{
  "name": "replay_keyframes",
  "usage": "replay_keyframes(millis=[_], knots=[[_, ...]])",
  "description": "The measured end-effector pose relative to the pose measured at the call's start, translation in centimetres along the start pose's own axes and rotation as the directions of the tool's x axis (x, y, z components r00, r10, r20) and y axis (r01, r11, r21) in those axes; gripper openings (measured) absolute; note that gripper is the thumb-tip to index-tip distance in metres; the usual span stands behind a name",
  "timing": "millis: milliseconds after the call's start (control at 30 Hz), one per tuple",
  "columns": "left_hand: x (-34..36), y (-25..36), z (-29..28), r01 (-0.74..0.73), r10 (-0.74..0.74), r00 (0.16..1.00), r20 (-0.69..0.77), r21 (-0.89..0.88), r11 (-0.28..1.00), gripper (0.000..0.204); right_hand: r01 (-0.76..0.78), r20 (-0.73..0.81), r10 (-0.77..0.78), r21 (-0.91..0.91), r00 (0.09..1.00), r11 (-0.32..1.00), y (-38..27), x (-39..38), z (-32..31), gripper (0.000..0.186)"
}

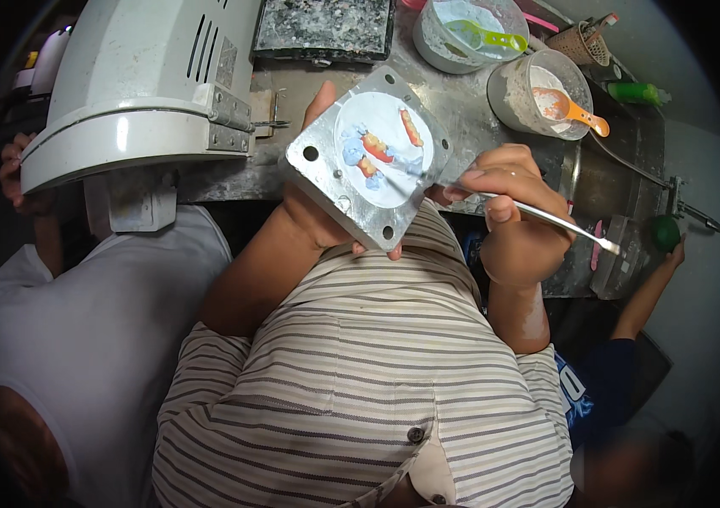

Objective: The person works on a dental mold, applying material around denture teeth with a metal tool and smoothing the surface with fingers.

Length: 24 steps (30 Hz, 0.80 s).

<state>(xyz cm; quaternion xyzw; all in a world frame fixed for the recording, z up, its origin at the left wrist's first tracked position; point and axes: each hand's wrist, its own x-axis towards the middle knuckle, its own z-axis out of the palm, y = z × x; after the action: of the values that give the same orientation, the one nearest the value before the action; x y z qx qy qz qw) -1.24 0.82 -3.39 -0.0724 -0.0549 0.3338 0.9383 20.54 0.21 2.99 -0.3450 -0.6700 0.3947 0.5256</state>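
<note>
My left hand point(313, 203) is wrapped round a square metal dental flask half point(351, 213), supporting it from below and at the side. It is tilted, with a hole near each corner. White plaster point(389, 188) fills its round middle. Set in the plaster are red and cream denture-like pieces point(374, 146), some edged with pale blue material. A slim metal spatula point(550, 218) is pinched in my right hand point(519, 190). One end points over the plaster, blurred, so contact cannot be told; the flattened other end sticks out to the right.
A large grey-white machine point(144, 76) stands left, with a person in white point(106, 313) beside it. A dark tray point(323, 30) lies beyond. Powder bowls point(436, 51) hold a green scoop point(504, 40) and an orange scoop point(584, 116). Another person's hand point(675, 252) touches a green round object point(665, 232).
</note>
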Motion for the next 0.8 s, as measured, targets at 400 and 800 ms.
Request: replay_keyframes(millis=[400,800], knots=[[-0.3,-0.6,0.2,0.004,-0.001,0.983,-0.183,0.019,1.0,0.09,0.326,0.321,-0.214,-0.354,0.923,0.877,-0.4,0.8,2.6,0.044],[-0.3,-0.5,0.4,-0.005,0.007,0.984,-0.181,0.013,1.0,0.091,0.379,0.339,-0.247,-0.411,0.908,0.829,-0.2,0.8,2.6,0.044]])
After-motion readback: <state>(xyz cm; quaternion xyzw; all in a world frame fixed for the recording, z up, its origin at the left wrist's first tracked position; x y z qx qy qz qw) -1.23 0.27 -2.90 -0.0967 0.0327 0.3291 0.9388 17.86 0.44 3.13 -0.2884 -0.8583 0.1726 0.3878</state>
